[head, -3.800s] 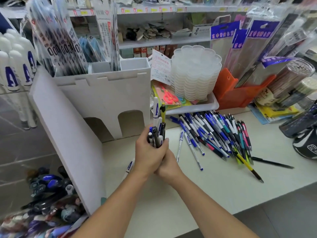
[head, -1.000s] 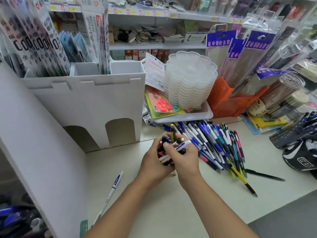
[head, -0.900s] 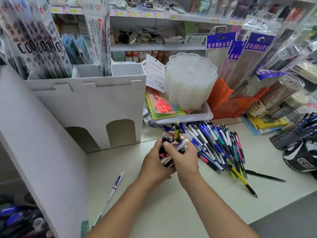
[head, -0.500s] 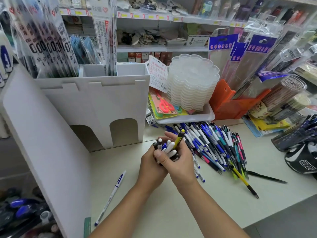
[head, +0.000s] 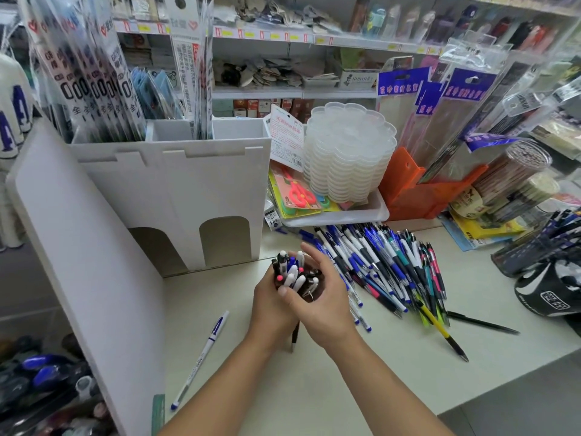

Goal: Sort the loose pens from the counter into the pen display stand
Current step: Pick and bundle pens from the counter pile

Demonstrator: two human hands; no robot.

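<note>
An upright bundle of pens (head: 292, 273) stands on its tips on the pale counter (head: 314, 388), with my left hand (head: 270, 306) and my right hand (head: 323, 300) both wrapped around it. A big heap of loose pens (head: 386, 269), mostly blue and white, lies to the right of my hands. One white and blue pen (head: 201, 357) lies alone at the lower left. The white pen display stand (head: 176, 190) rises behind and to the left, with its side panel (head: 88, 262) coming toward me.
A stack of clear trays (head: 349, 155) sits in a white tray (head: 339, 217) behind the heap. An orange holder (head: 421, 190), packaged goods and a black cap (head: 553, 294) crowd the right. More pens fill a bin (head: 41, 388) at the lower left.
The bundle has been squared up and stood on the counter. The yellow pen that stuck out of its top no longer shows. My hands dropped slightly toward me.
</note>
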